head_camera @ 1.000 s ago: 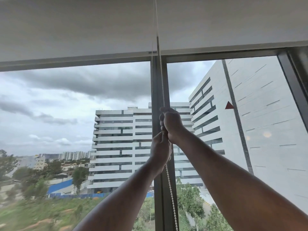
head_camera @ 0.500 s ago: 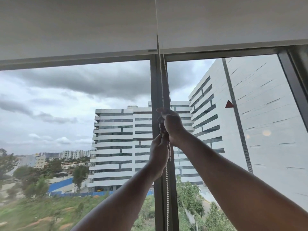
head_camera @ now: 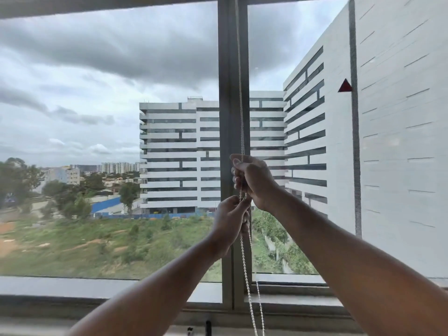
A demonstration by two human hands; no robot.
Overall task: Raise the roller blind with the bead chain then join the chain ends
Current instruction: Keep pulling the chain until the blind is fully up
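Note:
A white bead chain [head_camera: 240,93] hangs down in front of the grey window mullion [head_camera: 226,81]. My right hand [head_camera: 253,180] is closed around the chain at mid height. Just below it, my left hand [head_camera: 230,220] pinches the same chain between thumb and fingers. Two strands of chain drop from my hands to the bottom edge of the view. Only the blind's bottom bar [head_camera: 97,4] shows, along the very top of the frame.
Large glass panes sit on both sides of the mullion, with white buildings and grass outside. A grey window sill [head_camera: 72,287] runs across the bottom. A small dark fitting [head_camera: 208,327] stands at the sill below the mullion.
The view has tilted downward, so the blind has almost left the top of the frame and the sill has come into sight. Both hands still grip the chain.

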